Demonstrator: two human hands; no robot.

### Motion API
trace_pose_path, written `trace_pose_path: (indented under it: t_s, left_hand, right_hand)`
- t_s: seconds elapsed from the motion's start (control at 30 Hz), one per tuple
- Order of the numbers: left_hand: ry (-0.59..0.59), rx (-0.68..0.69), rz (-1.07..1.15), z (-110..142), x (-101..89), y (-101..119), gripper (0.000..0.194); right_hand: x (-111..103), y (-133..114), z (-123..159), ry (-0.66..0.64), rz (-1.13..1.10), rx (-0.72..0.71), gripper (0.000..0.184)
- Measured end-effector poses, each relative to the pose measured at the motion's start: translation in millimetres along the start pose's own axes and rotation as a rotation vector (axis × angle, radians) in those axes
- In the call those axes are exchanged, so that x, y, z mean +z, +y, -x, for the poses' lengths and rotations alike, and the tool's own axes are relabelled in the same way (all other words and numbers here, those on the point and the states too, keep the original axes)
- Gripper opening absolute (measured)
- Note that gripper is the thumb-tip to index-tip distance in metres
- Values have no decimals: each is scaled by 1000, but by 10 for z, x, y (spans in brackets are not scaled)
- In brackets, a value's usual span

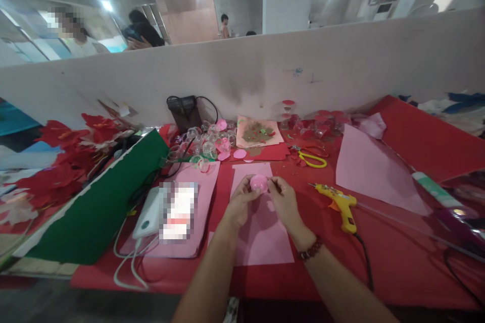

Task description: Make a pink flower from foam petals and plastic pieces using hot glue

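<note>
Between my two hands is a small clear plastic cup with a pink round disc (259, 183) on it. My left hand (242, 201) grips it from the left, fingers curled round its side. From the right, my right hand (282, 200) pinches the cup's rim between thumb and fingers. Both hands are above a pink sheet (261, 242) lying on the red table cover (314, 262). A yellow hot glue gun (343, 207) lies right of my right hand, nozzle pointing left. Yellow-handled scissors (311, 158) rest farther back.
Clear plastic cups (208, 149) and pink discs pile up behind. A scrap-covered sheet (259, 132) lies beside them. To the left are a phone (180, 212), a white power bank (149, 214), a green board (102, 207) and red flowers (64, 156). People are beyond the partition (227, 70).
</note>
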State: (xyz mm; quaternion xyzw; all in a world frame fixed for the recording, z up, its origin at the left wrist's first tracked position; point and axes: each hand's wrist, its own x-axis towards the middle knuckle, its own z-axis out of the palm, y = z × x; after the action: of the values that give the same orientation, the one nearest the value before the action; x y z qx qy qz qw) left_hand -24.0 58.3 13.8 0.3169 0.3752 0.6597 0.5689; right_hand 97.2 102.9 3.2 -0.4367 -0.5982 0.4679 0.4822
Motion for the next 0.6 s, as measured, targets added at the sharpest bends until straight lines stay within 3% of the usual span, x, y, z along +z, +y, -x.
trace_pose_path:
  t_s: [0.23,0.37,0.47,0.6]
  left_hand:
    - [-7,-90,39,21,54,52,31]
    - [47,-40,29,17,48,54,32]
    - [11,-32,-30,16,38,47,31]
    - [29,-72,5,16,48,56,31]
  right_hand:
    - [8,-15,1,27,-11,2,29]
    - [1,-40,-1,6,-16,7,30]
    - [-12,-32,-9,20,33,-15,29]
    - [-9,-5,-8,7,-113,49,31]
